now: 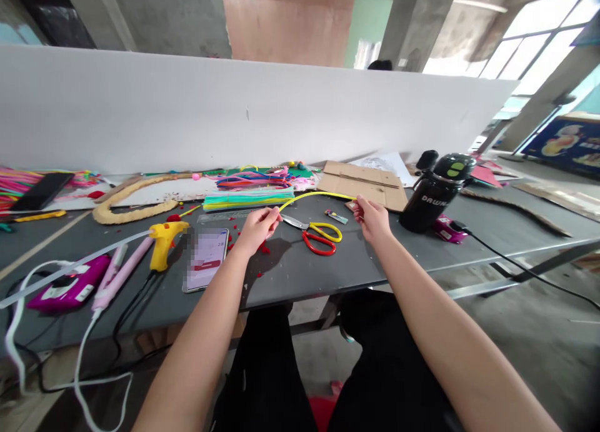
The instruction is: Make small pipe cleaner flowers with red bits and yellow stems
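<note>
Hands (259,231) holding yellow strip (319,194), scissors (315,231) between, bottle (427,197) near.

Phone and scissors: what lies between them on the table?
In the head view, the left hand, holding a yellow strip, and its forearm cross that stretch; red scraps lie there too.

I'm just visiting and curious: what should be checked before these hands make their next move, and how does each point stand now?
1. Left hand has a grip on the thin yellow strip: ok.
2. Right hand has a grip on it too: ok.
3. Metal scissors with red and yellow handles clear of the left fingers: cannot tell; the tips end right beside them.
4. Grey tabletop free of small red scraps: not ok.
5. Yellow glue gun cool: cannot tell.
6. Black bottle upright: ok.
</note>
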`<state>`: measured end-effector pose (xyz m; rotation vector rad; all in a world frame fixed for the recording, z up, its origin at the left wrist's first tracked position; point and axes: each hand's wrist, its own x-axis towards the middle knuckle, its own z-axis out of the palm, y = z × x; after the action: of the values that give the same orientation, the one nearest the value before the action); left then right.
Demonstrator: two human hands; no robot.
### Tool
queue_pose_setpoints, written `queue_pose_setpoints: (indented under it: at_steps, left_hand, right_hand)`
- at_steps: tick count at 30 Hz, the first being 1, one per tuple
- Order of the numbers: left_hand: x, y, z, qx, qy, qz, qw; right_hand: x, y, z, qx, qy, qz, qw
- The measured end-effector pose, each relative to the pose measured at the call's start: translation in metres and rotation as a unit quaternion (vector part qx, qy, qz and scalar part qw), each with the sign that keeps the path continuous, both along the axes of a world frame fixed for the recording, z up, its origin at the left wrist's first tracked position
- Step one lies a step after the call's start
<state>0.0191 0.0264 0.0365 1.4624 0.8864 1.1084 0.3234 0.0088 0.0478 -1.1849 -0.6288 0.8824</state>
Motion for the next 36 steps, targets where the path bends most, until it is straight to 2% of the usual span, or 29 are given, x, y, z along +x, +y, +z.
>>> queue_pose_setpoints:
  at_steps: [3, 5, 8, 12, 16, 20, 23, 27, 31, 33, 36]
  left_hand:
    - [0.004, -0.003, -0.003, -0.013, 0.012, -0.019, 1.0]
    - [0.007, -0.004, -0.005, -0.019, 0.027, -0.041, 0.999]
    - [0.011, -0.006, -0.009, -0.039, 0.051, -0.073, 0.995]
    - [0.015, -0.009, -0.012, -0.033, 0.088, -0.089, 0.992]
    - [0.015, -0.011, -0.013, -0.024, 0.087, -0.094, 0.991]
    - [0.011, -0.007, -0.016, -0.022, 0.088, -0.09, 0.992]
    - [0.008, -0.003, -0.018, -0.025, 0.095, -0.079, 0.992]
    - [0.006, 0.001, -0.018, -0.035, 0.108, -0.075, 0.991]
    - [0.004, 0.0, -0.018, -0.039, 0.129, -0.087, 0.987]
    - [0.003, -0.001, -0.017, -0.041, 0.136, -0.091, 0.986]
    - [0.002, -0.004, -0.016, -0.038, 0.139, -0.09, 0.985]
  right_hand:
    - [-0.009, -0.004, 0.009, 0.042, 0.112, 0.052, 0.991]
    - [-0.021, -0.007, 0.012, 0.058, 0.122, 0.117, 0.984]
    - [-0.049, -0.012, 0.01, 0.037, 0.078, 0.189, 0.978]
    - [-0.087, -0.014, -0.003, 0.019, 0.006, 0.302, 0.953]
    - [-0.108, -0.012, -0.009, 0.052, -0.069, 0.351, 0.932]
    - [-0.112, -0.008, -0.008, 0.045, -0.153, 0.347, 0.924]
    - [-0.111, -0.004, -0.007, 0.026, -0.147, 0.325, 0.934]
    - [-0.101, 0.002, -0.005, 0.019, -0.048, 0.274, 0.96]
    - [-0.074, 0.007, 0.002, 0.008, 0.043, 0.191, 0.981]
    - [-0.057, 0.007, 0.006, 0.007, 0.085, 0.153, 0.984]
    - [-0.034, 0.005, 0.011, 0.017, 0.138, 0.132, 0.981]
